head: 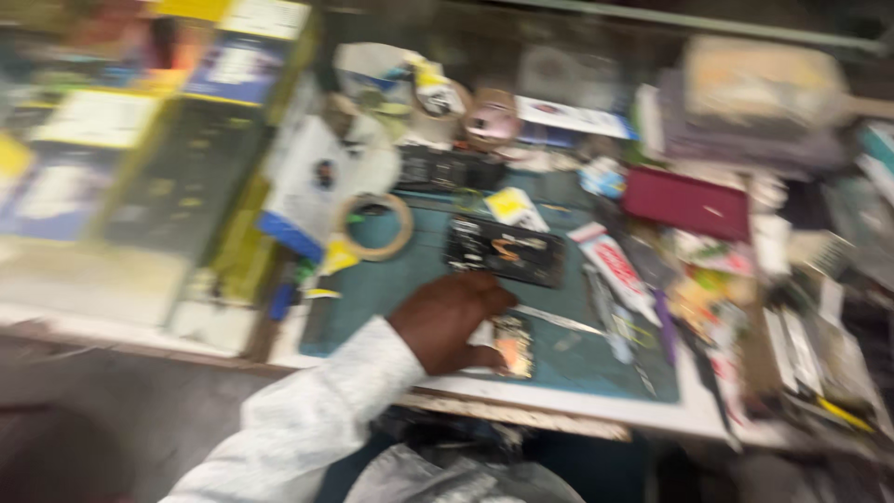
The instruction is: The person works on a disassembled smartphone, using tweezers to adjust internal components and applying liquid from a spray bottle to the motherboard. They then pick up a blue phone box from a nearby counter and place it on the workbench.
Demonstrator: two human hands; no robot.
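Left hand (pixel 447 321) on green mat (pixel 391 284), lower centre of frame; heavy motion blur.

Fingers curled down onto a small flat part (pixel 513 345) with an orange glint, pinned at the near edge of the counter (pixel 559 405), just below centre; grip looks closed on it, thumb side hidden. Right hand out of view. Judged best handled with light, even pressure and the part kept flat on the mat (slips easily near the edge). Counted: one opened phone body (pixel 505 250) just above the hand, one silver tweezers (pixel 559 320) to its right, one tape roll (pixel 374 226) left of centre, one red case (pixel 686 204) upper right. Boxes upper left too blurred to count.
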